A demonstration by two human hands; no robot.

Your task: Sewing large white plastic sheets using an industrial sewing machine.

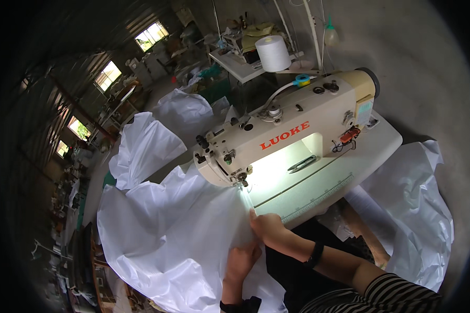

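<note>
A large sheet of white fabric (167, 229) spreads over the sewing table and down to the left. Its edge runs under the needle (244, 183) of a cream sewing machine (287, 125). My right hand (266, 225) lies flat on the fabric edge just before the needle, fingers closed on the cloth. My left hand (241, 261) grips a fold of the same fabric a little nearer to me. A black band circles my right wrist.
A white thread cone (272, 53) stands behind the machine. Small snips (303, 164) lie on the lit table (371, 141) under the machine arm. More white fabric (423, 208) hangs at the right. Cluttered workbenches and windows fill the left.
</note>
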